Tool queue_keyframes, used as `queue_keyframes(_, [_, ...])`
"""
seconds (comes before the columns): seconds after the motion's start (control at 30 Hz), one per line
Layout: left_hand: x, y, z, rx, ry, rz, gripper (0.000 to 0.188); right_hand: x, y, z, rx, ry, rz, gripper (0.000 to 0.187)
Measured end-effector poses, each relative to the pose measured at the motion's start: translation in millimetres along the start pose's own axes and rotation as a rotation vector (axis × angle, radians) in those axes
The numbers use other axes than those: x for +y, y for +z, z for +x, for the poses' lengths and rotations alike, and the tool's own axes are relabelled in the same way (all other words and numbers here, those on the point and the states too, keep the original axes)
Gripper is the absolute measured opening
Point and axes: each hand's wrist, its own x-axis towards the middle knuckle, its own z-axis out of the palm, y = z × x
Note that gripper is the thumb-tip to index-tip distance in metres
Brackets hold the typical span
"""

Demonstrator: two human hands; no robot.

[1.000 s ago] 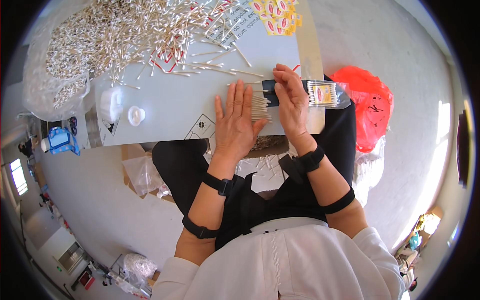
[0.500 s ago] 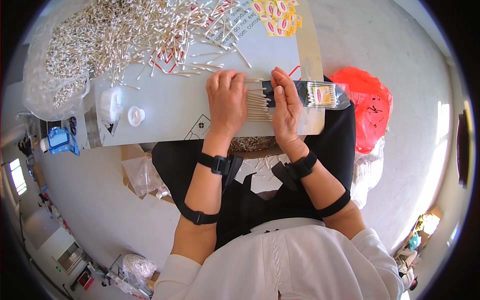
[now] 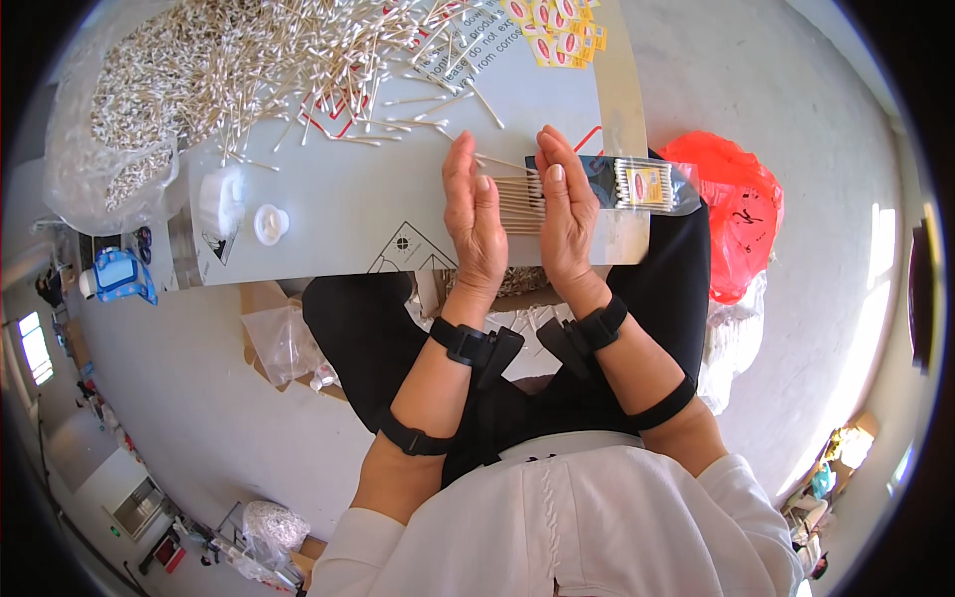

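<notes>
A row of cotton swabs lies on the grey board between my two hands, the sticks pointing left and right. My left hand stands on edge at the left ends of the row, fingers stretched out and together. Facing it, my right hand stands on edge at the right ends, its fingers also straight. Just right of it lies a clear bag with a bundle of swabs and a yellow label in it. A dark strip runs from this bag under my right hand.
A big heap of loose swabs spills from a clear plastic bag at the far left. Yellow labels lie at the far edge. A small white tub stands at left. A red plastic bag hangs right of the board.
My left hand has moved right and turned from palm-down over the swabs to on edge at their left ends. The right hand has hardly moved.
</notes>
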Motion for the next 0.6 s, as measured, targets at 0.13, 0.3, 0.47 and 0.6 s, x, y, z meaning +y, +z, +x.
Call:
queue_keyframes(0.13, [-8.6, -6.9, 2.0, 0.034, 0.029, -0.027, 0.041, -2.7, 2.5, 9.5, 0.027, 0.054, 0.101, 0.037])
queue_keyframes(0.3, [-9.7, -42.4, 38.8, -0.086, 0.314, 0.858, 0.037, -1.5, -4.4, 15.4, 0.017, 0.063, 0.173, 0.036])
queue_keyframes(0.47, [-13.2, -66.7, 67.5, -0.191, 0.445, 1.043, 0.027, 1.9, -4.5, 14.9, 0.0, 0.039, 0.085, 0.035])
queue_keyframes(0.6, [-18.5, -71.7, 75.4, -0.085, 0.404, 1.173, 0.011, 1.9, -3.2, 15.1, 0.003, 0.038, 0.103, 0.034])
